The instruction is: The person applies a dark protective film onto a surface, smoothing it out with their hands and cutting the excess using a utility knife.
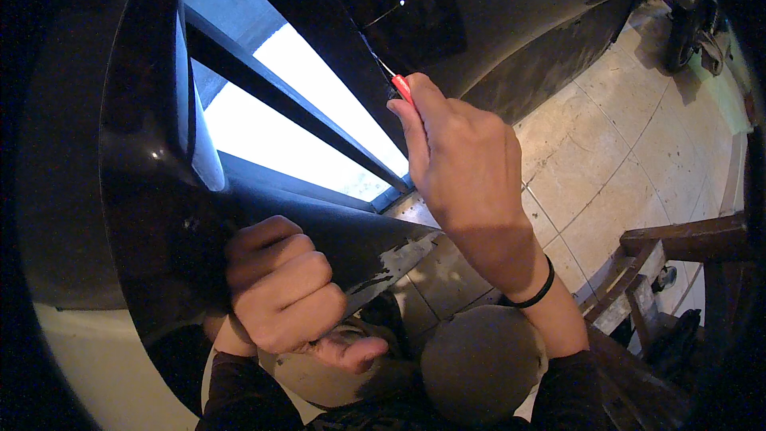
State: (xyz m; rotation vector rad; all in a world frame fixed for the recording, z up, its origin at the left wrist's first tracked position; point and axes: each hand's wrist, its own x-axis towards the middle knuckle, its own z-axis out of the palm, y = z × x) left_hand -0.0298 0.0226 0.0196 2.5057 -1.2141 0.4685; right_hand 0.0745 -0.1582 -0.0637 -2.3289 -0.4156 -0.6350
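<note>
While the right hand (pixel 467 148) pinches a red-handled tool (pixel 401 86) between thumb and fingers, its thin pale shaft points up and left at the edge of a dark panel (pixel 495 28). Grip sits well forward, probably for fine control of the tip; contact there too small to confirm. Left hand (pixel 281 291) curls low beside a glossy black panel (pixel 152 223), thumb out, fingertips hidden; cannot tell whether it holds anything, though it may be bracing. Bright barred area (pixel 307 132) lies left of the tool, opening or reflection unclear. Shaft runs close to the panel edge, so sideways room looks tight there. More room on the right, above the tiled floor (pixel 594 140); a wooden frame (pixel 678 238) stands beyond the right wrist.
</note>
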